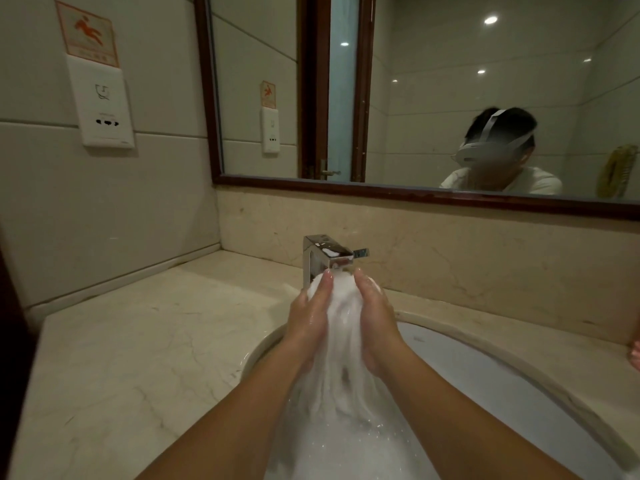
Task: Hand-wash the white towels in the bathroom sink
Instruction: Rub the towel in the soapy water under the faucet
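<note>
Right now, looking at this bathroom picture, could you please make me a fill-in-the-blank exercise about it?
The left hand and the right hand hold a white ____ between them.
They hold it just under the metal ____.
Below the hands lies the white ____.
Above the counter hangs a framed ____.
Missing words: towel; faucet; sink; mirror.

Pale tiled walls [45,209] enclose a beige marble counter [121,341]. At ten o'clock a socket plate [104,109] sits under an orange warning sign [86,36]; at one o'clock a dark-framed mirror [433,98] reflects ceiling spotlights [490,19].
</note>
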`<state>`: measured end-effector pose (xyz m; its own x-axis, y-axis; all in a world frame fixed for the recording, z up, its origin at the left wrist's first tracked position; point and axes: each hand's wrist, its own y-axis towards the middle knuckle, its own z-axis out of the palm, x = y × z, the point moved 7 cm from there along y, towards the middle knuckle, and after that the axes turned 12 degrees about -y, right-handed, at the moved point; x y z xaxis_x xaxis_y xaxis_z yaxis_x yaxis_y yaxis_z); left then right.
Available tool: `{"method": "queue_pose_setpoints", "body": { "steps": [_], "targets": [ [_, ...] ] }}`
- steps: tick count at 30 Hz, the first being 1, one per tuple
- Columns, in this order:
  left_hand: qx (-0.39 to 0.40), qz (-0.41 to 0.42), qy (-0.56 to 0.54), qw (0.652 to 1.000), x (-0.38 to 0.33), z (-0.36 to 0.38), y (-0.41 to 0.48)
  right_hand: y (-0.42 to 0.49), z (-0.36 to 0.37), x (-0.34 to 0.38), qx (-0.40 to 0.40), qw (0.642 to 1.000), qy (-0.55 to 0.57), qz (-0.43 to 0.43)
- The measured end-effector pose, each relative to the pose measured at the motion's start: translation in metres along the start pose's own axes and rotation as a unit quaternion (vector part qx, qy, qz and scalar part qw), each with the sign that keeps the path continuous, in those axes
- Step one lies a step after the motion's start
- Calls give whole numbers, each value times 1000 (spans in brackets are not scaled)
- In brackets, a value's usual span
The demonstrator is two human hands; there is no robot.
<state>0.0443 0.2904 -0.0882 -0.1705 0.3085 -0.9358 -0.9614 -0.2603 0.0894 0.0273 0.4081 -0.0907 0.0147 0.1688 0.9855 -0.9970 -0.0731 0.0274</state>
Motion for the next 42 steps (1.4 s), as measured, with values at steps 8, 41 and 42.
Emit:
{"method": "queue_pose_setpoints", "body": {
  "steps": [8,41,42],
  "targets": [
    [-33,135,196,971,-13,5,-3,-3,-4,-2,-67,991,-117,-9],
    [0,-1,78,997,0,6,2,26,-28,0,-39,999,-11,17],
    [-25,-9,60,998,1,2,2,24,-30,-1,-52,995,-79,7]
  ]
}}
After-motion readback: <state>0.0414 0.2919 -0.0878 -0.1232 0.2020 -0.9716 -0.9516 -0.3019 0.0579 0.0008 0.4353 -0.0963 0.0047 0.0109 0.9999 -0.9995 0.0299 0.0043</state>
